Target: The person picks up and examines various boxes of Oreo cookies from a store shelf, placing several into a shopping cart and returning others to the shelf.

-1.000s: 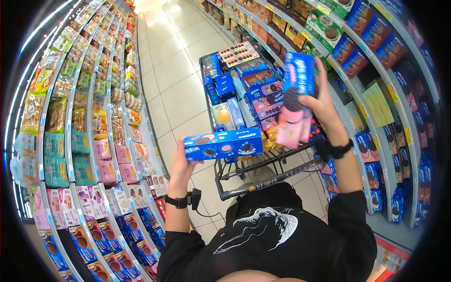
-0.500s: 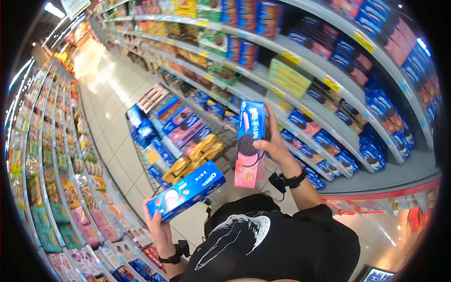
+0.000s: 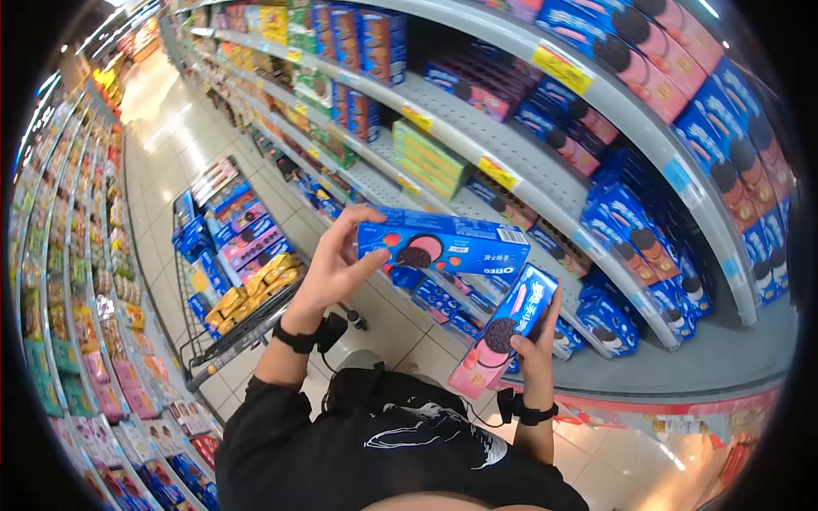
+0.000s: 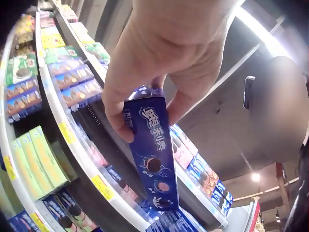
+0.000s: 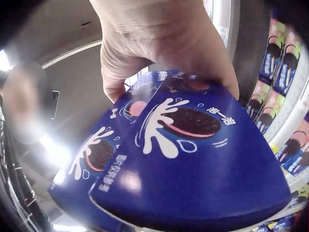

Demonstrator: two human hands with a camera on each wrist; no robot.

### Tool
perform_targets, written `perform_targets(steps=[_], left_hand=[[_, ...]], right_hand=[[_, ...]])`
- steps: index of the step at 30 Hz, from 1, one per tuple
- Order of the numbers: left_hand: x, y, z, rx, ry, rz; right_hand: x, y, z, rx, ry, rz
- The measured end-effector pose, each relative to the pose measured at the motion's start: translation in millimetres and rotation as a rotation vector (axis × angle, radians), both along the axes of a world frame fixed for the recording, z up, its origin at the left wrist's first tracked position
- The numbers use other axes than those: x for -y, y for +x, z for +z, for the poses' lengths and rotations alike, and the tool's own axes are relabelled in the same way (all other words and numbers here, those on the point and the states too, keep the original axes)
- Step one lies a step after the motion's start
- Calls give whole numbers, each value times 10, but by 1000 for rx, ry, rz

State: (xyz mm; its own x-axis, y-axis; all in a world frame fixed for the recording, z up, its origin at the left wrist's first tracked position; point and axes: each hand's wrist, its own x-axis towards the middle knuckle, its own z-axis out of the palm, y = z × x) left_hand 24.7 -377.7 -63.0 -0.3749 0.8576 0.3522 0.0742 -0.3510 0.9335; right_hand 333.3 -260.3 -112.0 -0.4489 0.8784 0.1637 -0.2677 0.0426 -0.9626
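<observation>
My left hand [image 3: 336,260] grips one end of a blue cookie box [image 3: 443,243], which it holds out lengthwise to the right. In the left wrist view the thumb and fingers pinch the top of that blue box [image 4: 153,154]. My right hand [image 3: 538,345] holds a blue-and-pink cookie box [image 3: 504,332], tilted, just below the far end of the other. Two boxes show under the right hand [image 5: 164,43] in the right wrist view, a front box [image 5: 193,159] overlapping a second box [image 5: 96,159].
A cart [image 3: 198,372] loaded with blue, pink and gold packages stands to the left in the aisle. Curved shelves [image 3: 477,162] of cookie boxes run along the right, with green boxes [image 3: 424,162] on one. More shelves of snacks [image 3: 94,366] line the left side.
The view has turned toward the right shelves, and the cart now appears farther left. My left hand has raised its box and brought it across, close to the box in my right hand.
</observation>
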Motion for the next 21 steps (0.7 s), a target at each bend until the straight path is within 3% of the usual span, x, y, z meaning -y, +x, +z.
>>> perform_targets(steps=[5, 11, 21], left_hand=[[-978, 64, 237, 96, -35, -270], [-1822, -39, 374, -160, 295, -270], [-2592, -496, 332, -409, 256, -301]], right_hand=[[60, 289, 74, -17, -32, -170], [-53, 394, 32, -60, -42, -339], [-334, -136, -20, -85, -61, -429]])
